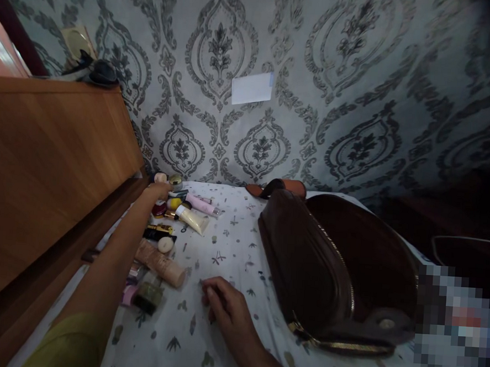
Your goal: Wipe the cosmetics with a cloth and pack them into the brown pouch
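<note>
At the far left of the cloth, my left hand (pixel 159 191) reaches in among cosmetics, right by a small gold-lidded jar (pixel 175 181). Its fingers are mostly hidden, so I cannot see a grip. Near it lie a pink tube (pixel 203 205), a cream tube with a white cap (pixel 192 219) and a yellow-capped item (pixel 174 203). My right hand (pixel 229 310) is low over the middle of the cloth, fingers curled together; anything between the fingertips is too small to name. Closest to it are a beige tube (pixel 161 262) and a dark green bottle (pixel 148 297).
A dark brown bag (pixel 306 265) lies unzipped on the right, with a brown strap (pixel 278 188) behind it. Wooden furniture (pixel 56 155) borders the left side, sunglasses (pixel 102 72) on top. The patterned wall (pixel 220 38) stands behind the printed cloth (pixel 232 249).
</note>
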Action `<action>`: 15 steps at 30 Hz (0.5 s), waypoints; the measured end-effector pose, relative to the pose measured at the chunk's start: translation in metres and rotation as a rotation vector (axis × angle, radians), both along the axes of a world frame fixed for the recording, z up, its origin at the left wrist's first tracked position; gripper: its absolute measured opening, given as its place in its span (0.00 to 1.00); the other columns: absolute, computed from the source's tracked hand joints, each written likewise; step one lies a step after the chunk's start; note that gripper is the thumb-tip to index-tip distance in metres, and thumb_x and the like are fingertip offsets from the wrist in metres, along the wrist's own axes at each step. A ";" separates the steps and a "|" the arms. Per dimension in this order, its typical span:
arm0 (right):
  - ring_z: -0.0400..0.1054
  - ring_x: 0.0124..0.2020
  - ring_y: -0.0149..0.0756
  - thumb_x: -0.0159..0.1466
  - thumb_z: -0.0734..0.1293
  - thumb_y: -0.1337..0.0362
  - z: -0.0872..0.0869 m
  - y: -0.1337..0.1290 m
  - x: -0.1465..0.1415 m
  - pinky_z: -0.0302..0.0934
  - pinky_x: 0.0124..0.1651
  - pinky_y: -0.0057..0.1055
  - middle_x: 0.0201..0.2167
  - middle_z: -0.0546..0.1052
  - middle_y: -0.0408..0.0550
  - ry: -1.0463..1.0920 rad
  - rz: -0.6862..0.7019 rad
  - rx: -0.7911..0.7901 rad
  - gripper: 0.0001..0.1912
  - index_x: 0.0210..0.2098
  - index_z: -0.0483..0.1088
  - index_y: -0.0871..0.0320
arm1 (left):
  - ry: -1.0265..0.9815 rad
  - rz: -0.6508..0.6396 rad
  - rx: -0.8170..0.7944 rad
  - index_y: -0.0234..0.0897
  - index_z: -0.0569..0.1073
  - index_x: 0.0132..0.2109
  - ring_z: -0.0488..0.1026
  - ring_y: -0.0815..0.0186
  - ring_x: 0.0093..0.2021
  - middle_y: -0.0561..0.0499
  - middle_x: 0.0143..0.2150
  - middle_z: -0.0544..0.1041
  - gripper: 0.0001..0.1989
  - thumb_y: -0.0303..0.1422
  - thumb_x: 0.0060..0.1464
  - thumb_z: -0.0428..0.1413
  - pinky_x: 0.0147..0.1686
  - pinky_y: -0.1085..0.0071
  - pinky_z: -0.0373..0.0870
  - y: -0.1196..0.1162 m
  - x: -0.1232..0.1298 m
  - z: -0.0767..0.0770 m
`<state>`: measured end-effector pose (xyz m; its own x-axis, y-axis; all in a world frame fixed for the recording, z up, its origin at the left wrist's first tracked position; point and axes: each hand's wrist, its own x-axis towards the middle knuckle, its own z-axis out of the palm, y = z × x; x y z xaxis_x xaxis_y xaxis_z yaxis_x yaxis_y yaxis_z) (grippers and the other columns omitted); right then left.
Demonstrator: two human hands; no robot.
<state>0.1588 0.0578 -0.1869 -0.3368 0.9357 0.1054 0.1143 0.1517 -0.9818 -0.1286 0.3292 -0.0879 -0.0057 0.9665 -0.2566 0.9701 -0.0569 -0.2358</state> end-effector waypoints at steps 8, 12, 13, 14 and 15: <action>0.66 0.26 0.32 0.69 0.58 0.56 0.001 0.000 0.000 0.62 0.31 0.29 0.29 0.73 0.46 0.014 0.001 0.014 0.15 0.40 0.71 0.59 | -0.056 0.013 0.191 0.35 0.71 0.57 0.71 0.53 0.57 0.42 0.59 0.71 0.19 0.37 0.61 0.58 0.55 0.49 0.69 -0.023 0.005 0.018; 0.66 0.26 0.32 0.69 0.59 0.57 0.003 0.001 0.000 0.62 0.31 0.28 0.29 0.73 0.46 0.025 0.010 0.024 0.15 0.40 0.72 0.59 | -0.201 0.021 0.321 0.32 0.76 0.49 0.66 0.43 0.62 0.37 0.57 0.72 0.19 0.34 0.50 0.64 0.57 0.53 0.64 -0.046 0.009 0.050; 0.67 0.26 0.32 0.68 0.59 0.57 0.003 0.001 0.000 0.62 0.31 0.28 0.29 0.73 0.46 0.032 0.013 0.023 0.15 0.41 0.72 0.59 | -0.260 0.020 0.338 0.32 0.77 0.47 0.67 0.42 0.61 0.38 0.55 0.74 0.19 0.34 0.47 0.65 0.56 0.56 0.65 -0.053 0.011 0.056; 0.67 0.26 0.32 0.68 0.59 0.56 0.003 0.000 0.000 0.62 0.31 0.29 0.29 0.73 0.46 0.040 0.014 0.021 0.14 0.41 0.72 0.59 | -0.330 0.016 0.349 0.33 0.78 0.44 0.68 0.43 0.60 0.40 0.52 0.75 0.19 0.36 0.45 0.66 0.53 0.60 0.66 -0.061 0.013 0.061; 0.67 0.26 0.31 0.68 0.60 0.56 0.004 0.000 0.000 0.63 0.31 0.29 0.29 0.73 0.46 0.049 0.015 0.017 0.14 0.41 0.72 0.59 | -0.409 0.012 0.348 0.34 0.78 0.42 0.71 0.45 0.57 0.42 0.48 0.77 0.19 0.37 0.42 0.67 0.50 0.63 0.68 -0.071 0.016 0.064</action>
<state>0.1591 0.0578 -0.1833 -0.3451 0.9284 0.1377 0.0633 0.1694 -0.9835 -0.1129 0.2581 -0.0234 0.0159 0.9953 0.0958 0.9869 -0.0310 0.1584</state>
